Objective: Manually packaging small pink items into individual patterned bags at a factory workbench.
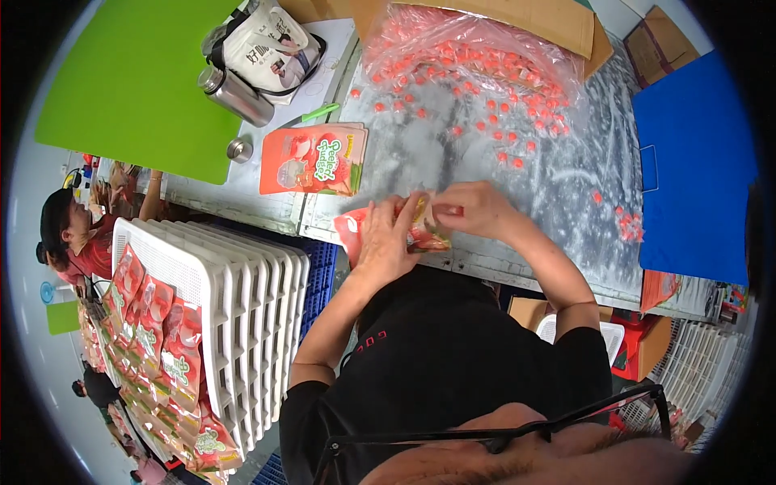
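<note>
My left hand (385,241) is wrapped round a red candy pouch (350,227) at the near edge of the table. The pouch lies tilted, its open end toward my right hand (477,208). The fingers of that hand are curled together at the pouch's mouth, with something reddish showing by them; whether it is a candy or part of the pouch I cannot tell. Beyond my left hand lies a stack of flat red pouches (311,159). Loose round red candies (517,162) are scattered across the metal tabletop (558,206) farther off.
At the back stands a cardboard box (501,20) with a plastic liner spilling candies. A steel flask (238,97), its cup lid (239,150), a green knife (320,112) and a white bag (271,56) sit back left. Stacked white crates (242,323) rise at left; a blue board (699,170) bounds the right.
</note>
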Demonstrator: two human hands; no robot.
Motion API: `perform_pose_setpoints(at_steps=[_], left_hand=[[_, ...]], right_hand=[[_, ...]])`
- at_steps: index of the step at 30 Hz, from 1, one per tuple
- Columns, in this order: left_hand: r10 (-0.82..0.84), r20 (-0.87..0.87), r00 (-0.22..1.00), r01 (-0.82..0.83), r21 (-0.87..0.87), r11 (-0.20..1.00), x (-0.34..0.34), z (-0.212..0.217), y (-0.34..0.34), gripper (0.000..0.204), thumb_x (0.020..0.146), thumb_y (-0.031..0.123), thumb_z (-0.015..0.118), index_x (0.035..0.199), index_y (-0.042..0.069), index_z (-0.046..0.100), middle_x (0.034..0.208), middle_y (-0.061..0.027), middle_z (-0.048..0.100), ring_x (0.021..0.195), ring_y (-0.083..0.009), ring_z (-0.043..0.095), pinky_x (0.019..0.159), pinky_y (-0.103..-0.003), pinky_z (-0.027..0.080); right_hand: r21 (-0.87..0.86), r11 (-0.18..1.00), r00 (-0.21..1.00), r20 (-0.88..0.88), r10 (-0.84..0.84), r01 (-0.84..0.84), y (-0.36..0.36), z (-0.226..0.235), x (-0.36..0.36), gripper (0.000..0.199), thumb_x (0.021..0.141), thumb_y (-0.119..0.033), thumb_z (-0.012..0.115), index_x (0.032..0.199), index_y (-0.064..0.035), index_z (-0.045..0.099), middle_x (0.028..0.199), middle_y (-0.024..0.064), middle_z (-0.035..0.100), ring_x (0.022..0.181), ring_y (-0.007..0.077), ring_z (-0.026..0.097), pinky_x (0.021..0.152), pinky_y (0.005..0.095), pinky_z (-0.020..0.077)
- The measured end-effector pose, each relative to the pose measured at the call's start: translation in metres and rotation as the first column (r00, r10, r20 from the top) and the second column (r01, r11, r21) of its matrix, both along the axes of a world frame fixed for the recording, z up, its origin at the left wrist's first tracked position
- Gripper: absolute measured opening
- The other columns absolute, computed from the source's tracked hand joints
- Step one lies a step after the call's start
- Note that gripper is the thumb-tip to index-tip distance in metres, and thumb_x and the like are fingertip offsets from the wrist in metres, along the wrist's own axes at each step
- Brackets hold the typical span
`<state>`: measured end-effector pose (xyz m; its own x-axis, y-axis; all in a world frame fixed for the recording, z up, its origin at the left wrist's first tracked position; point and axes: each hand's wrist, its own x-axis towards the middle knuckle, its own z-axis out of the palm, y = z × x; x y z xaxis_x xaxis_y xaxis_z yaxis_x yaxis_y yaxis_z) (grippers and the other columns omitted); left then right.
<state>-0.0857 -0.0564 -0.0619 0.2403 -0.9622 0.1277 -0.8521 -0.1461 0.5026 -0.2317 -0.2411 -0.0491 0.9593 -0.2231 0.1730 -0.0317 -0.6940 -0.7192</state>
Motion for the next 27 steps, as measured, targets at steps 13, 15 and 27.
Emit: perform_pose_setpoints(at_steps=[13,15,27], left_hand=[[0.099,-0.342,0.934,-0.155,-0.141,0.978,-0.012,-0.015,-0.015,0.104,0.062,0.003,0.081,0.152,0.007,0.029,0.134,-0.0217,0.04,0.125,-0.041,0.046,0.103,-0.046,0.046],[0.073,-0.416,0.907,-0.147,-0.148,0.978,-0.008,-0.01,-0.013,0.102,0.064,0.003,0.081,0.152,0.005,0.029,0.134,-0.0218,0.04,0.127,-0.0401,0.044,0.106,-0.045,0.043],[0.308,-0.435,0.846,-0.432,-0.219,0.875,0.028,0.004,0.021,0.092,0.071,0.005,0.08,0.149,-0.001,0.031,0.134,-0.0197,0.044,0.128,-0.0343,0.045,0.109,-0.044,0.037]], right_hand=[[0.625,0.758,0.893,0.214,-0.395,0.186,0.039,-0.001,0.039,0.015,0.1,-0.009,0.054,0.108,0.0,0.062,0.11,0.0088,0.062,0.095,0.0121,0.061,0.083,0.0267,0.0478],[0.684,0.72,0.905,0.226,-0.361,0.116,0.033,0.0,0.041,0.015,0.1,-0.008,0.053,0.11,-0.0003,0.062,0.113,0.0084,0.06,0.1,0.012,0.059,0.086,0.0262,0.0465],[-0.566,0.704,0.892,0.142,-0.428,0.428,-0.086,-0.125,0.184,0.053,0.091,-0.046,0.062,0.139,-0.0239,0.055,0.149,0.0101,0.045,0.138,0.0382,0.035,0.107,0.062,0.0298]])
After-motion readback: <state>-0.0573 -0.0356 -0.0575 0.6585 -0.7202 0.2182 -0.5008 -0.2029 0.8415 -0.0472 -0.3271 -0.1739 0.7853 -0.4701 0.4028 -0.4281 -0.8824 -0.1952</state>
